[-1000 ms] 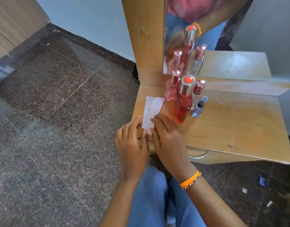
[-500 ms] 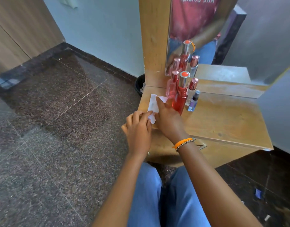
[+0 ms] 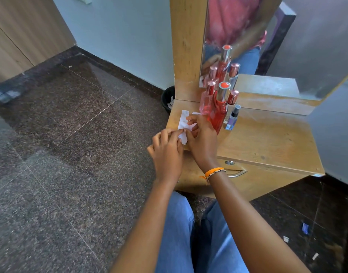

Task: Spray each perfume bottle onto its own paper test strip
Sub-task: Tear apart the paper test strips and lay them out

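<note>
Both hands pinching thin floppy paper strips [image 3: 184,126] at bench [image 3: 267,142] edge, left hand [image 3: 166,148] and right hand [image 3: 201,137] closed on them; best separated by the ends.

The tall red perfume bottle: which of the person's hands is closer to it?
The right hand. It sits just beside the tall red bottle, nearly touching its lower part. The left hand is farther away, on the other side of the paper strips.

Place: you're in a home room, at a dressing corner.
Evidence: wooden vanity [image 3: 267,138] with mirror [image 3: 248,46], drawer handle [image 3: 237,173], perfume bottles [image 3: 218,111], granite floor [image 3: 70,154].
</note>
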Demonstrator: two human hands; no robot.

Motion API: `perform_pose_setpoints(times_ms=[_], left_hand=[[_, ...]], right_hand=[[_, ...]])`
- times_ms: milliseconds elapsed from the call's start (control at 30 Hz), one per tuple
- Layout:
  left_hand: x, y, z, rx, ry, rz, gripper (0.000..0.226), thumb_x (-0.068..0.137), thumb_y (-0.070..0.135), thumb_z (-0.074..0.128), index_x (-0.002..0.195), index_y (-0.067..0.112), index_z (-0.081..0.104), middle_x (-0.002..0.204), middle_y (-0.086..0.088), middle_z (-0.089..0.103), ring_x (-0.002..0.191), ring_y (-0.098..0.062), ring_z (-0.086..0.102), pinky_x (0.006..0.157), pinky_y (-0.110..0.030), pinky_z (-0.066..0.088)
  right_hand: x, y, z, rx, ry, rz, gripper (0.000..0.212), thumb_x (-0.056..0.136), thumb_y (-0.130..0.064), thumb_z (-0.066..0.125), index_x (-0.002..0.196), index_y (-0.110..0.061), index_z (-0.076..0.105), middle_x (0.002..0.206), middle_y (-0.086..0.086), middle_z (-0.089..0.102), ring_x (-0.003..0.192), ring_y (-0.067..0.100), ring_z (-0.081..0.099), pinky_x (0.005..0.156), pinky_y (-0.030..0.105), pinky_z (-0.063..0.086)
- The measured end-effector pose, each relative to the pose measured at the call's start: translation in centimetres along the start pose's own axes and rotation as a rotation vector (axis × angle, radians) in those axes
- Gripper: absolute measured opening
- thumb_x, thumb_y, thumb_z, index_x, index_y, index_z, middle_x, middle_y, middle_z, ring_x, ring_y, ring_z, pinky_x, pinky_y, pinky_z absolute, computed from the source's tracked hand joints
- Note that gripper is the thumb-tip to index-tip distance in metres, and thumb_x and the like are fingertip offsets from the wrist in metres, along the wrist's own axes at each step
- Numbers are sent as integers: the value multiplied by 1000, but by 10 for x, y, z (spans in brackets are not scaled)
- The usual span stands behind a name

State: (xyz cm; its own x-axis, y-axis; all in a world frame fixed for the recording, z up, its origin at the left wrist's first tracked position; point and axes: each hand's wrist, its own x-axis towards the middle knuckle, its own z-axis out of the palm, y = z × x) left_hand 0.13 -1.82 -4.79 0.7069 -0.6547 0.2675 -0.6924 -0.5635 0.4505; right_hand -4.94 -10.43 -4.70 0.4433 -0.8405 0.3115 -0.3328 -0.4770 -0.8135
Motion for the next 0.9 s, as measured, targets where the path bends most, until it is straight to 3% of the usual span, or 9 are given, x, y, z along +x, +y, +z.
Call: perform_pose_setpoints(times_ms=[167,300,467,633,733,900], left_hand=[[0,1,0,-32,7,-4,35,89,17,54,117,38,56,119,10,52,114,-19,41,81,-35,26],[0,1,1,-60,19,-5,37,88,15,55,117,37,57,120,9,53,114,-20,42,81,-35,25],[0,-1,2,-56,12,-5,36,88,15,55,117,36,57,120,9,53,114,-19,41,81,-35,25],[0,0,3,-65,14,-13,32,88,17,55,116,31,58,120,7,53,114,-17,37,81,-35,24],[0,-1,4,-73,18,-14,29,89,18,54,116,30,59,118,7,54,113,-19,40,80,-36,25],[-2,-1,5,-35,11,10,31,92,17,49,119,31,55,121,6,52,113,-20,39,81,-39,29]], right_hand=[[0,-2,-1,6,15,2,34,83,-2,63,113,-15,53,88,4,62,72,15,57,64,33,51],[-1,-1,3,-34,28,8,34,85,-8,64,116,-15,51,89,5,66,76,20,63,65,38,53],[-3,-4,5,8,89,4,20,83,-3,65,97,-10,54,85,5,66,75,22,65,64,44,54],[-6,-8,0,136,119,-14,20,81,2,65,79,-11,50,74,4,59,66,22,58,59,47,49],[-12,-14,-4,137,135,-115,19,80,10,58,72,-6,52,71,7,59,66,21,53,58,42,45],[-21,-21,-25,89,147,-221,18,84,10,56,84,-6,64,87,4,67,84,14,53,72,21,43]])
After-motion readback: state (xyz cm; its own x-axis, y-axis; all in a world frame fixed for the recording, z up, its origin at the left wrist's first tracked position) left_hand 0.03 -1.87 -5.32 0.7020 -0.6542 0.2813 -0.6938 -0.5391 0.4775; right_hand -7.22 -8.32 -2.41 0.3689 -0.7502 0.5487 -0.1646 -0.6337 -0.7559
